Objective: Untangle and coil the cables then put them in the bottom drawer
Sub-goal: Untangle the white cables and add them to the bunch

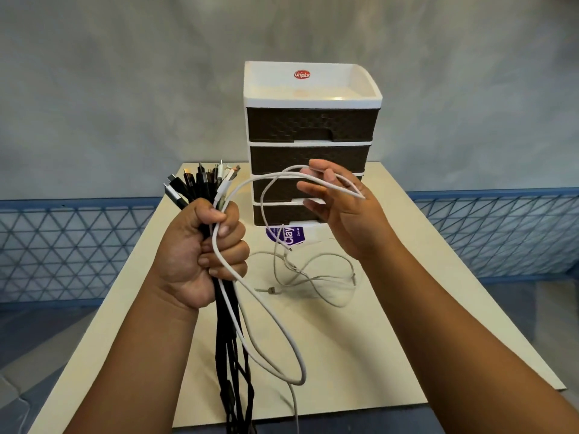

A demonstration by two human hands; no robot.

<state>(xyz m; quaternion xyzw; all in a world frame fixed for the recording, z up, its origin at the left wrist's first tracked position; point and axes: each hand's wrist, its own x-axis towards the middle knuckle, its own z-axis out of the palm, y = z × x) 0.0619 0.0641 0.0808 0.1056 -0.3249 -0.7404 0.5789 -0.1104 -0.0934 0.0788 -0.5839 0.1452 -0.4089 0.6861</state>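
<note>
1. Gripping a bundle of cables [225, 308] in a tight fist, my left hand [200, 249] is raised over the table [360, 339]; plug ends fan out above the fist, too small & blurred to tell types.
2. Bundle's lower lengths, mostly black, hang past the frame's bottom edge, cut off.
3. My right hand [341, 208] has fingers spread & relaxed; a white cable [266, 311] is draped over them, not pinched, & loops down from the left fist.
4. Loose thin pale cables [313, 274] lie tangled on the table, just in front of the drawer unit [310, 126]. I can't tell how many.
5. Bottom drawer [275, 214] looks closed; right hand covers part of it & the drawer above.
6. Purple label [286, 235] at unit's base, only "Clay" legible.
</note>
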